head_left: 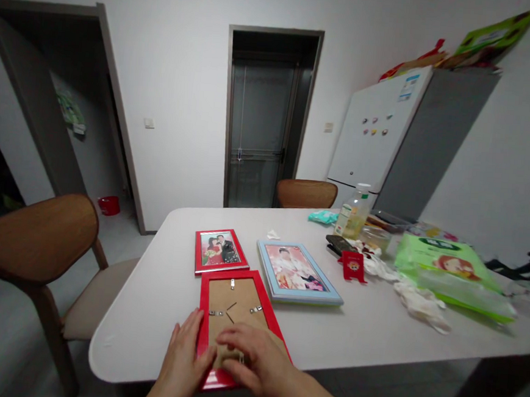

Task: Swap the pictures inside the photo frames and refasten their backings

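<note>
Red frame (239,291): lay face-down on the worktop (144,330).
Left hand (181,356): grip lay open along the left edge.
Right hand (263,363): grip curled over the lower backing (216,327); whether it pinched anything was unclear.
Metal clips (256,310): deserved light fingertip pressure.

Left hand (182,358) at left edge of the face-down red frame (206,298), right hand (259,358) over its backing (239,297). Blue frame (296,273) and smaller red frame (222,250) lie face up beyond.
</note>
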### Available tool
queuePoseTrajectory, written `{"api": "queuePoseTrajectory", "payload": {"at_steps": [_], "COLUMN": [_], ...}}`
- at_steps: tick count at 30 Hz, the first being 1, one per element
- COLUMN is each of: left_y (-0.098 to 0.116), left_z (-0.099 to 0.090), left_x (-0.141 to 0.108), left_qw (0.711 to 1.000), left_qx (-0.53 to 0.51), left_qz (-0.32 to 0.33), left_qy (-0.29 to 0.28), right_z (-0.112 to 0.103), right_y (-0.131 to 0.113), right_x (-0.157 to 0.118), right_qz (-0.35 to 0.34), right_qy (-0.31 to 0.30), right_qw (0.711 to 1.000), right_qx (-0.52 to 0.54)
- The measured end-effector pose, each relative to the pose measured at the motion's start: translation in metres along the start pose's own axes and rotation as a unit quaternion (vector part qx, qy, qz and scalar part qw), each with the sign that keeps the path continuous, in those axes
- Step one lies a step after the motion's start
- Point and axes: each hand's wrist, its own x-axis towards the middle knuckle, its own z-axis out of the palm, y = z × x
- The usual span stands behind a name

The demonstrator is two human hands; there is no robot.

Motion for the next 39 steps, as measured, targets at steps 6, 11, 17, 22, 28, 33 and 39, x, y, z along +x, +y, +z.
{"api": "queuePoseTrajectory", "payload": {"at_steps": [6,11,17,22,28,33,39], "left_y": [0.01,0.009,0.011,0.01,0.005,0.005,0.01], "left_z": [0.006,0.005,0.003,0.001,0.004,0.004,0.0], "left_x": [-0.002,-0.004,-0.002,-0.003,-0.003,-0.003,-0.004], "left_qw": [0.999,0.999,0.999,0.999,0.999,0.999,0.999], "left_qx": [0.037,0.043,0.04,0.035,0.028,0.026,0.024], "left_qz": [-0.007,0.004,0.013,0.013,0.016,0.013,0.008], "left_qy": [0.007,-0.003,0.002,0.007,0.018,0.018,0.019], "right_z": [-0.016,-0.014,-0.014,-0.01,-0.003,-0.008,-0.018], "right_y": [0.05,0.076,0.079,0.078,0.077,0.082,0.089], "right_x": [0.011,0.018,0.03,0.033,0.034,0.031,0.02], "right_qz": [0.138,0.15,0.186,0.163,0.061,0.041,0.062], "right_qy": [0.013,-0.035,-0.02,-0.015,-0.036,-0.022,-0.032], "right_qw": [0.981,0.97,0.962,0.968,0.99,0.993,0.989], "right_qx": [-0.137,-0.189,-0.196,-0.192,-0.119,-0.11,-0.126]}}
